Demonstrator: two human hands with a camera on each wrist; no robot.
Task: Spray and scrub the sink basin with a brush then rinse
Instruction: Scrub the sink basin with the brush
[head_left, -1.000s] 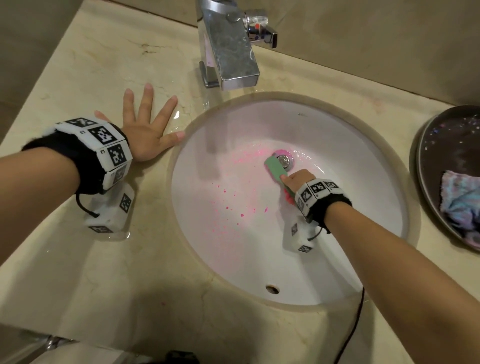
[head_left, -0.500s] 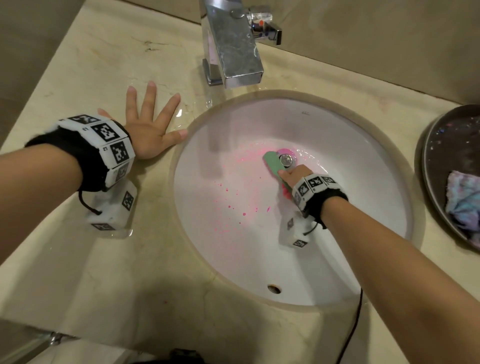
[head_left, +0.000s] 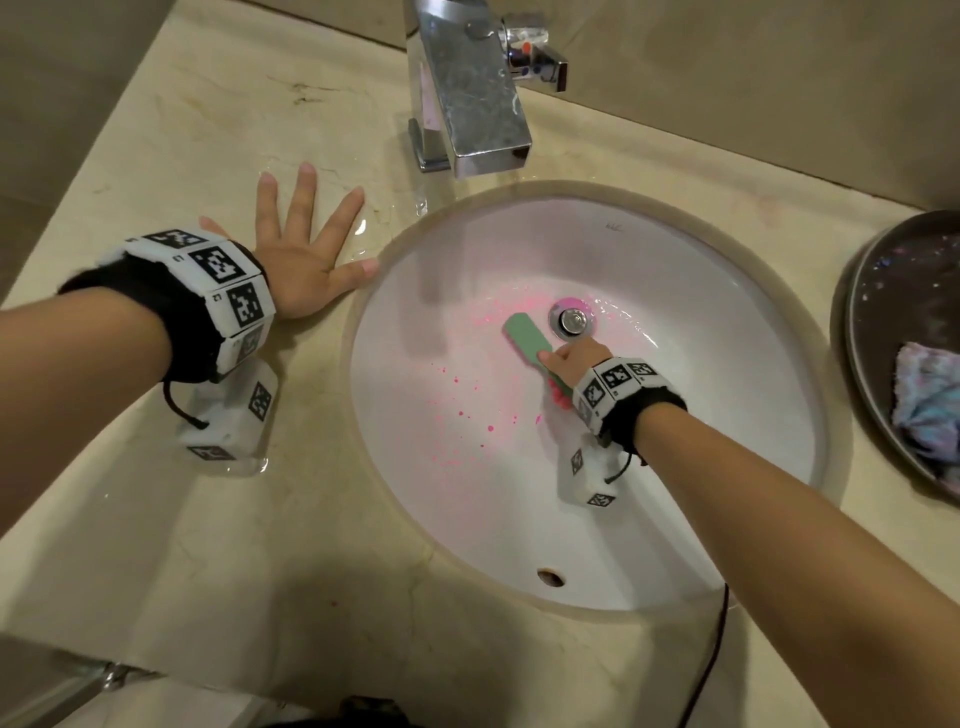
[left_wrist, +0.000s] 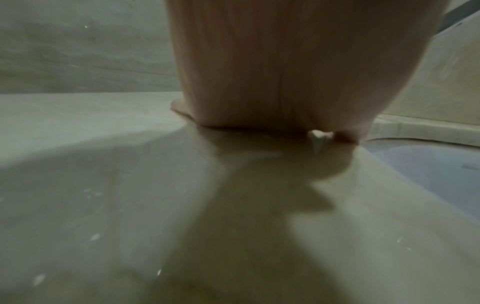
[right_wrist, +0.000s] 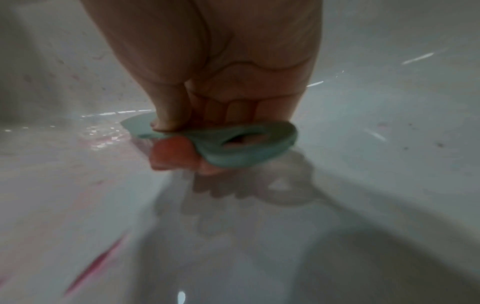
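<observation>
Counter (head_left: 218, 545): one, beige stone, wet beside the basin (head_left: 649, 493).
Overflow hole (head_left: 550, 577): one, on the basin's near wall.
Basin: one, white, oval, speckled pink left of centre.
Hands: two. Right hand (head_left: 574, 361) inside the basin, fingers curled round the brush (head_left: 527, 338) handle, thumb on top. Left hand (head_left: 298, 260) flat on the counter, fingers spread, thumb tip at the basin's left rim.
Brush: one, green, head down on the basin floor, just left of the drain (head_left: 571, 319), reaching far-left from the right hand.
Tray (head_left: 862, 332): one, dark, at the right edge, holding one cloth (head_left: 930, 400).
Faucet (head_left: 467, 104): one, chrome, at the far rim.
Change from a second ago: brush has shifted slightly left of the drain; left hand unmoved.
</observation>
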